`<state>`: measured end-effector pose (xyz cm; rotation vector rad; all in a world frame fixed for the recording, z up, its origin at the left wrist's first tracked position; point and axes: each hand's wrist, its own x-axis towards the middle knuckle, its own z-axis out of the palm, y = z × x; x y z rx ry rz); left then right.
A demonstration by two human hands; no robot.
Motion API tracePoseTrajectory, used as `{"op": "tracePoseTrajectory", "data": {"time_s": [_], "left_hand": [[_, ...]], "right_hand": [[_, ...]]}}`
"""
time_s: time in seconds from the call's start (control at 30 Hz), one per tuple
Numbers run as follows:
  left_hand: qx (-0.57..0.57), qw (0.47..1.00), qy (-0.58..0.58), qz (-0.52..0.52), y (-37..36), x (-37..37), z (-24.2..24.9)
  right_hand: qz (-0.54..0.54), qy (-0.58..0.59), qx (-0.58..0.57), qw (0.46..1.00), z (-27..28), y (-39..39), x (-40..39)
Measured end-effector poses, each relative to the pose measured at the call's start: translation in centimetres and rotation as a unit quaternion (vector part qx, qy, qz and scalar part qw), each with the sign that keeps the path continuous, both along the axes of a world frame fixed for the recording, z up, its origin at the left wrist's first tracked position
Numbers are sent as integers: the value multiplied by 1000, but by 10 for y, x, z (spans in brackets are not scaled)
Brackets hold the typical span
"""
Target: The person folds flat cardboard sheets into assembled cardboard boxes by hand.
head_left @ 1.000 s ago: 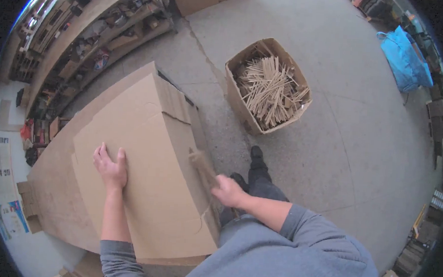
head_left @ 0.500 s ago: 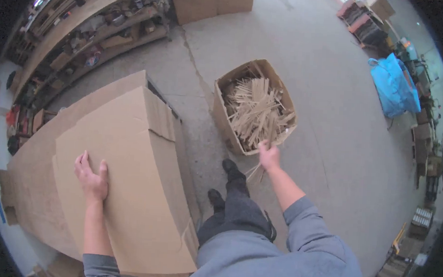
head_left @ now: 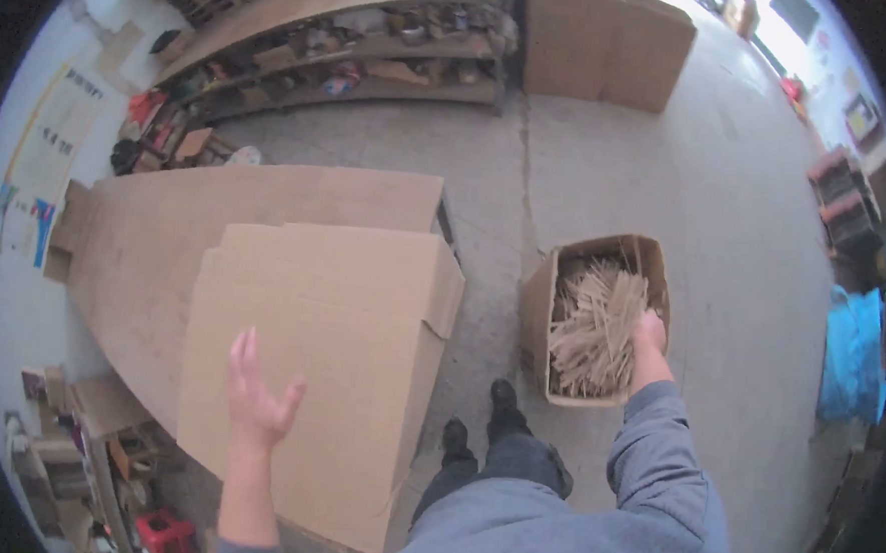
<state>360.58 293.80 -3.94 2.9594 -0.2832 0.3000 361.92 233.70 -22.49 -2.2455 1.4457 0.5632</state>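
Note:
My left hand [head_left: 261,397] hovers over a large flat cardboard sheet [head_left: 331,311], its fingers spread and nothing in them. The sheet lies on a brown table at left, with a folded flap along its right side. At the right, my right hand [head_left: 648,332] reaches into an open cardboard box [head_left: 538,322] standing on the floor. Thin cardboard strips [head_left: 595,330] fill that box in a loose heap. The fingers of this hand are curled against the strips near the box's right wall, and whatever they grip is hidden.
The brown tabletop [head_left: 155,221] extends left under the sheet. Laden shelves [head_left: 395,49] stand behind, beside a large upright cardboard piece [head_left: 605,45]. A blue bag [head_left: 853,353] sits at far right, and a red case [head_left: 166,535] at lower left. Concrete floor [head_left: 747,393] surrounds the box.
My left hand has lifted off the cardboard sheet. My right hand, earlier holding strips at the box's near edge, has moved in over the heap. The view has turned left.

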Motion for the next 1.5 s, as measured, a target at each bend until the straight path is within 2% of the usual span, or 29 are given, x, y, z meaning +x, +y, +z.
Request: {"op": "tracePoseTrajectory", "data": {"time_s": [0.07,0.17,0.2,0.27,0.3,0.37,0.4,0.47,0.57,0.67,0.77,0.87,0.9,0.97,1.07,1.17,1.3,1.37,1.47,1.5], "left_hand": [[-74,995,34,50,4,-68,24],[-205,960,40,187,19,-191,9],[-217,948,40,229,1,-217,10],[-259,888,60,376,-36,-270,9],[-284,864,104,402,-48,-275,7],[-372,749,282,471,-72,-284,4],[-358,744,292,482,-82,-282,0],[-295,732,340,511,-102,-273,-4],[-273,718,319,555,-121,-252,0],[-269,735,269,561,-121,-247,-4],[-283,775,240,512,-106,-261,-17],[-293,726,336,524,-106,-244,5],[-302,727,322,526,-106,-247,3],[-329,767,280,475,-104,-251,-2],[-356,746,308,471,-105,-240,13],[-349,742,307,484,-104,-245,9],[-379,742,273,482,-107,-270,-28],[-395,709,278,514,-114,-268,-30],[-458,654,276,535,-123,-252,-22],[-454,661,273,532,-117,-257,-35]], "right_hand": [[20,20,-9,1000,4,-9,11],[35,67,-60,995,-31,-21,15],[71,46,-28,996,7,11,38],[190,-20,102,976,80,77,68],[233,-67,129,962,87,100,87],[374,-251,239,860,99,148,120],[396,-243,268,844,127,174,127],[462,-215,376,774,186,226,141],[516,-193,314,774,167,258,155],[542,-187,283,769,162,263,150],[501,-304,306,751,148,260,140],[470,-320,304,764,135,262,142],[485,-321,304,755,133,261,142],[499,-350,270,746,125,258,146],[469,-376,303,739,131,263,134],[458,-333,320,760,138,261,130],[447,-330,339,759,115,254,138],[431,-337,453,704,80,240,155],[347,-273,550,709,80,243,145],[355,-273,541,712,83,246,145]]}}
